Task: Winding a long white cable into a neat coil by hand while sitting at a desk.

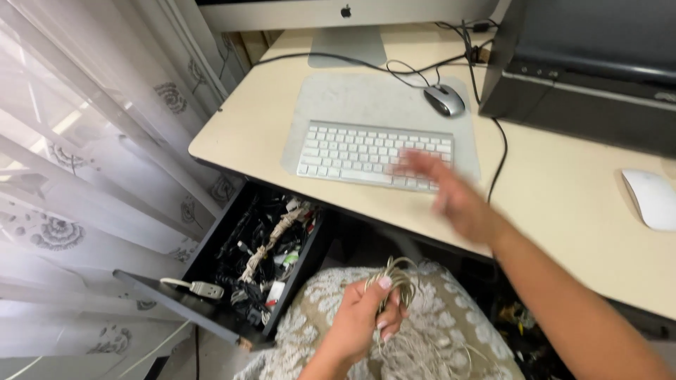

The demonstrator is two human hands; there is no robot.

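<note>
Pale, thin cable (pixel 396 281) is bunched into loops in the left hand (pixel 362 317), whose fingers close around it low over the person's lap, just beside the open black drawer (pixel 211 309) crammed with tangled leads, so the coil keeps its shape. Blurred, the right hand (pixel 451 197) hovers with fingers spread and holding nothing over the white keyboard (pixel 366 155) at the desk's (pixel 563 204) front edge.
</note>
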